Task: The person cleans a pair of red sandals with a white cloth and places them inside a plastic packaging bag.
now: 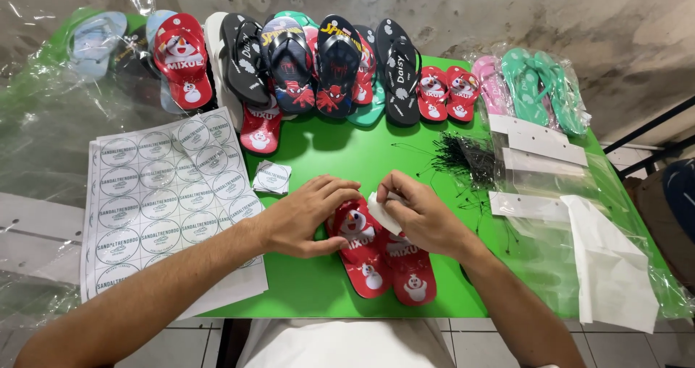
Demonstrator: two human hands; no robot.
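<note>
A bright green tabletop (pixel 318 151) carried everything. Along its far edge lay a row of rubber flip-flops (pixel 318 64) in red, black, blue and teal, overlapping one another, with a small red pair (pixel 445 91) towards the far right corner. Beside those lay pink and mint flip-flops sealed in clear plastic bags (pixel 539 86). Near the left edge a white sheet of round printed stickers (pixel 163 198) hung partly over the near edge, with a small stack of cut stickers (pixel 272 177) just beside it. A heap of thin black plastic ties (pixel 467 158) lay right of centre, next to empty clear bags with white header strips (pixel 539 151). At the near edge rested a red pair of printed flip-flops (pixel 387 263).
</note>
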